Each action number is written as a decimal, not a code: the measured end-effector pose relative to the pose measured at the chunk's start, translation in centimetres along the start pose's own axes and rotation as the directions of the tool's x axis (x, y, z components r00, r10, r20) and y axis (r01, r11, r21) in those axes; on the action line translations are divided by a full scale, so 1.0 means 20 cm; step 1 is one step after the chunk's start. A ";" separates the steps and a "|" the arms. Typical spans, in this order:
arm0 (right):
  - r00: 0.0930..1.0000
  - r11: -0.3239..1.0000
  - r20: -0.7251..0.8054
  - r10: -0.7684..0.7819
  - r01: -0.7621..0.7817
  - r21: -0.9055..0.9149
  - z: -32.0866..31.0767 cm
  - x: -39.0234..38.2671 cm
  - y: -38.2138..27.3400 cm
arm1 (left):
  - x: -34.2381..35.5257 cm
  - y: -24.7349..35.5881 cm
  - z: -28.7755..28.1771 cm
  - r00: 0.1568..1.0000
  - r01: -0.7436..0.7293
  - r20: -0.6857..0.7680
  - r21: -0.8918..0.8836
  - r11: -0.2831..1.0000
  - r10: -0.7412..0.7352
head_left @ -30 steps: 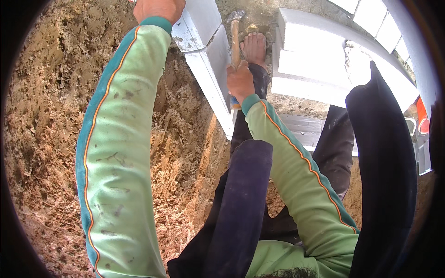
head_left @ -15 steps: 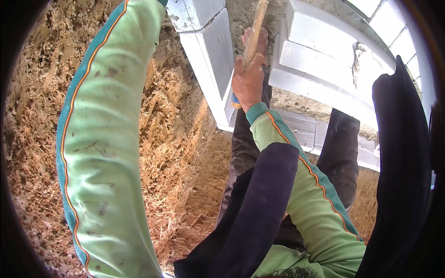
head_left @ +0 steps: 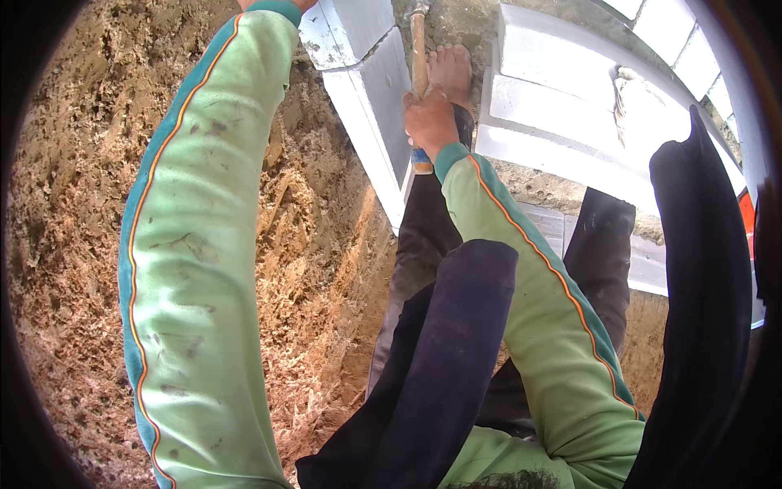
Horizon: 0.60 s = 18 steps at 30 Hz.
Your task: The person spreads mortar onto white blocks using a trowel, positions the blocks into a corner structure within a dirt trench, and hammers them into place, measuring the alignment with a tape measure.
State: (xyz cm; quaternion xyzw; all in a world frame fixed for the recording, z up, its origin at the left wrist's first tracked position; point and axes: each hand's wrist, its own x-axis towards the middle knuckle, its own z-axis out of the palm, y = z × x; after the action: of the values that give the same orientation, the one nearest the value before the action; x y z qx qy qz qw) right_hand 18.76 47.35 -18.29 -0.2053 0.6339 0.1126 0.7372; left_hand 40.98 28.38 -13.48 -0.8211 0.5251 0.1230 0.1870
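Note:
My right hand (head_left: 432,122) is wrapped round the wooden handle of a hammer (head_left: 419,61). Blue shows near the handle's butt below the fist, and the grey metal head is partly cut off by the upper edge. Left of the hammer stands a narrow wall of white blocks (head_left: 371,114). My left arm reaches far forward along this wall. Only a sliver of my left hand (head_left: 304,4) shows at the upper edge, beside the wall's top block; its fingers are out of sight.
A rough brown earth bank (head_left: 309,269) rises on the left. On the right runs another wall of white blocks (head_left: 554,98) with mortar on it. My bare foot (head_left: 450,72) stands between the walls. Dark cloth flaps (head_left: 456,326) hang in front of me.
The hammer has swung more upright and its head has come into view. My right hand has dipped slightly nearer. A bit of my left hand now shows at the upper edge.

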 end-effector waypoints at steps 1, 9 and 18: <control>0.997 0.996 0.072 0.032 -0.038 0.081 -0.06 -0.10 -0.06 | -0.02 -0.02 -0.01 1.000 0.002 -0.007 0.019 1.000 -0.002; 0.990 0.991 0.080 -0.119 0.115 0.064 -0.85 -1.26 -0.36 | -0.08 -0.05 -0.07 0.963 0.133 0.240 -0.040 0.990 -0.120; 0.959 0.906 0.281 0.012 -0.130 0.404 -1.27 -2.24 -0.31 | -1.43 0.64 -0.67 0.835 0.485 0.539 -0.817 0.313 0.112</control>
State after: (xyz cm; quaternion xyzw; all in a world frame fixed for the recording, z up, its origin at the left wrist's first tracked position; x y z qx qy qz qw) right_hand -8.81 34.83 23.81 -0.0019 0.5428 0.0283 0.8394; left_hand 17.43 41.05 7.66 -0.7691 0.1838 0.5864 -0.1758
